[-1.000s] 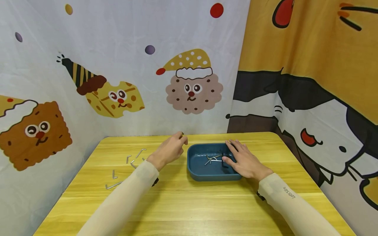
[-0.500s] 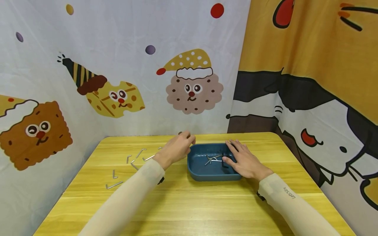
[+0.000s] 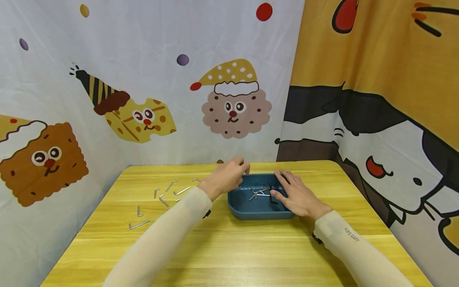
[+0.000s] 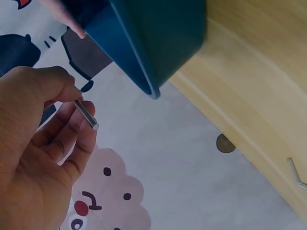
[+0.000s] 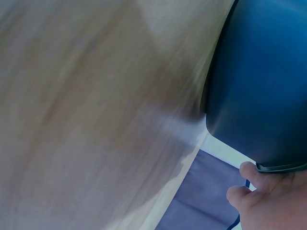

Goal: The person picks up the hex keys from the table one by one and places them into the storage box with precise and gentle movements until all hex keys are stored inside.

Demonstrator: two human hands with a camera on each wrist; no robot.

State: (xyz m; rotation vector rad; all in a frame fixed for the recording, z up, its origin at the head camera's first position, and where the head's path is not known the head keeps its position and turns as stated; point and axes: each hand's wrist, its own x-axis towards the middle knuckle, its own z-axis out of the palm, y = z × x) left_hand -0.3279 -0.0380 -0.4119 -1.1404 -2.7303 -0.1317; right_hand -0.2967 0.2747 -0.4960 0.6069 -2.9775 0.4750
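Above the left end of a dark blue tray, my left hand pinches a silver hex key between thumb and fingers. One end of it sticks out; the rest is hidden in the hand. My right hand rests on the tray's right rim with fingers fairly straight and the thumb over the inside. Several silver hex keys lie crossed in the tray, and a black hex key is partly under the right thumb.
Several loose hex keys are scattered on the left of the wooden table. Some lie close to the left forearm. A patterned cloth hangs right behind the table's back edge.
My left hand has moved right, from beside the tray to over its left end, uncovering more hex keys on the table. The right hand and tray have stayed put.
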